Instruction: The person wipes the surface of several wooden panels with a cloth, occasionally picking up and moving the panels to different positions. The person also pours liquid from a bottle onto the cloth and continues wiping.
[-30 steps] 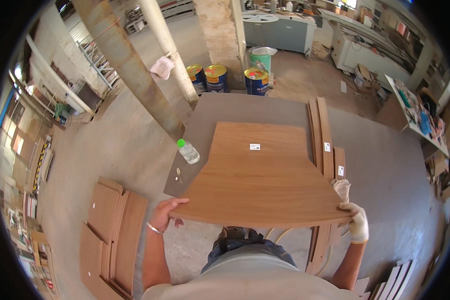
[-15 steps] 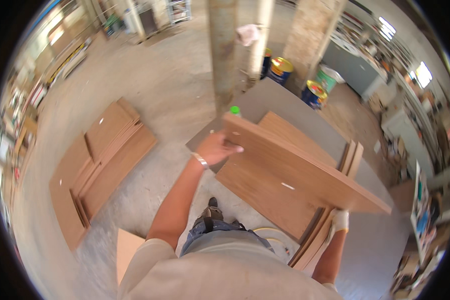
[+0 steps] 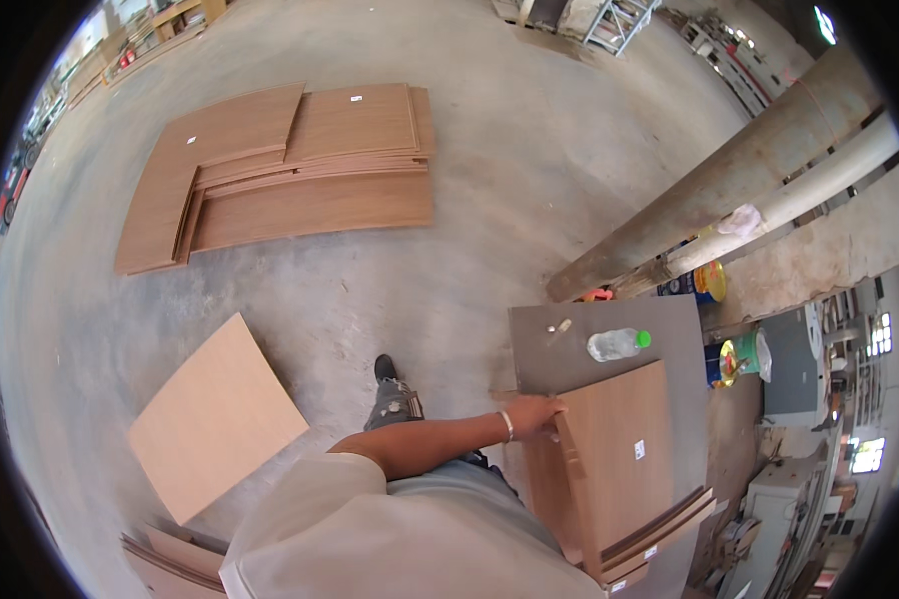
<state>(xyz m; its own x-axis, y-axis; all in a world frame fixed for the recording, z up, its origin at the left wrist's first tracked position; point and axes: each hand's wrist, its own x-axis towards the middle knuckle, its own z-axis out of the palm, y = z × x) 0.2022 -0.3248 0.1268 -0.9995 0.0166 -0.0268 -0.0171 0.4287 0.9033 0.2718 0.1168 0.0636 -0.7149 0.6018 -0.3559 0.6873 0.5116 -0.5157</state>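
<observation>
My left hand, with a light band on the wrist, is closed on the far end of a brown wooden panel. That panel stands tilted on edge beside my body, seen nearly edge-on. Right of it, another brown panel with a white label lies flat on a grey-topped table. Several narrow strips of board rest at the near end of this panel. My right hand is out of view; my torso covers the near end of the held panel.
A clear bottle with a green cap lies on the table. Stacked brown panels and a pale board lie on the floor to the left. A metal post and paint cans stand beyond the table.
My view has turned left. The held panel has swung from across the table to beside my body, more upright and edge-on. My gloved right hand has gone out of view.
</observation>
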